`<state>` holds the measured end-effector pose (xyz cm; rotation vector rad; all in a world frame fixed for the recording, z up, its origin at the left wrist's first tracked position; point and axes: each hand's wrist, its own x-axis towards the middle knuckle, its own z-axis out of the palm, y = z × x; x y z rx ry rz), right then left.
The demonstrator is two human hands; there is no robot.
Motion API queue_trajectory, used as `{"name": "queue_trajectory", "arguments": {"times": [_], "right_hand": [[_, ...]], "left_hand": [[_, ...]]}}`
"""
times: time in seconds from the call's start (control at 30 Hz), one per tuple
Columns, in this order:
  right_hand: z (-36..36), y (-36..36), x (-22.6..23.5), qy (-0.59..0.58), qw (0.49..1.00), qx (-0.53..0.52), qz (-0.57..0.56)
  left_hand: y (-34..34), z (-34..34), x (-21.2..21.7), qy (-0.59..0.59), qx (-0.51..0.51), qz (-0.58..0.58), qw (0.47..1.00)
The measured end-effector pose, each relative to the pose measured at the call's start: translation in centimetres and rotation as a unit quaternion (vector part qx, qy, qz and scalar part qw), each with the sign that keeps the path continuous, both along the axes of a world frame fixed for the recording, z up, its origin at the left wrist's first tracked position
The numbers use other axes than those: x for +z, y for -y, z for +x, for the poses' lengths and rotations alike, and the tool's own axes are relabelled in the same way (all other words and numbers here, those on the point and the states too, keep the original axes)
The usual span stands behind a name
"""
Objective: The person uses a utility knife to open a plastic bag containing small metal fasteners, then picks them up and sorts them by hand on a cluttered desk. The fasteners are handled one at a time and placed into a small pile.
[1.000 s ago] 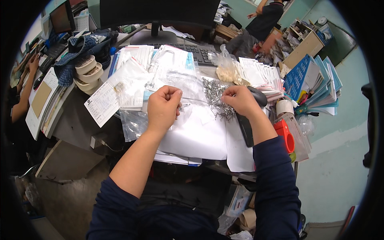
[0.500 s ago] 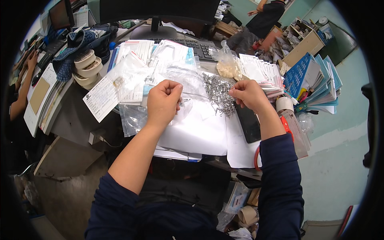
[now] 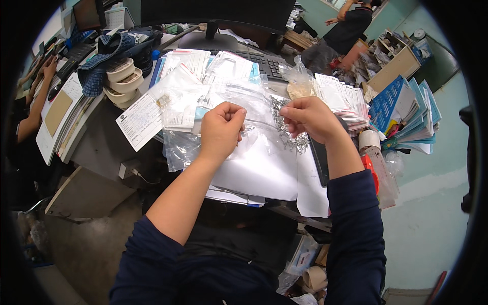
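Fingers of the left hand (image 3: 219,131) curl closed, contents hidden; the right hand (image 3: 312,119), its grip impossible to tell, should probably pinch the small metal pieces (image 3: 301,145) lightly.

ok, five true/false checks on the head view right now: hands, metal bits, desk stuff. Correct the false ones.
1. The right hand is at the pile of small metal parts. True.
2. The left hand is spread out flat. False: its fingers are curled in.
3. White paper shows between the person's two forearms. True.
4. The metal parts lie to the left of the left hand. False: they lie to its right.
5. The stacked pale trays are to the right of the keyboard. False: they are to its left.
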<state>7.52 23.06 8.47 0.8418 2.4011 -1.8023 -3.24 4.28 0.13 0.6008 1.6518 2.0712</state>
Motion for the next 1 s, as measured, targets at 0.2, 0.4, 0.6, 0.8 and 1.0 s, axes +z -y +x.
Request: {"name": "queue_trajectory", "arguments": {"times": [0.2,0.4,0.6,0.8,1.0], "right_hand": [[-1.4,0.5,-0.7,-0.102,0.991,-0.055,0.068],[2.2,-3.2,-2.8,0.048,0.912,0.014,0.408],[1.6,-1.0,-4.4,0.031,0.873,0.086,0.480],[1.8,-2.3,-4.1,0.010,0.906,0.052,0.419],[2.5,-3.6,-2.7,0.030,0.988,-0.064,0.137]], "left_hand": [[0.0,0.0,0.0,0.006,0.003,-0.007,1.000],[0.0,0.0,-0.2,0.000,0.011,-0.006,1.000],[-0.1,0.2,0.2,0.007,0.012,-0.019,1.000],[-0.1,0.1,0.1,0.012,0.006,-0.001,1.000],[-0.1,0.0,-0.1,-0.011,0.015,-0.016,1.000]]}}
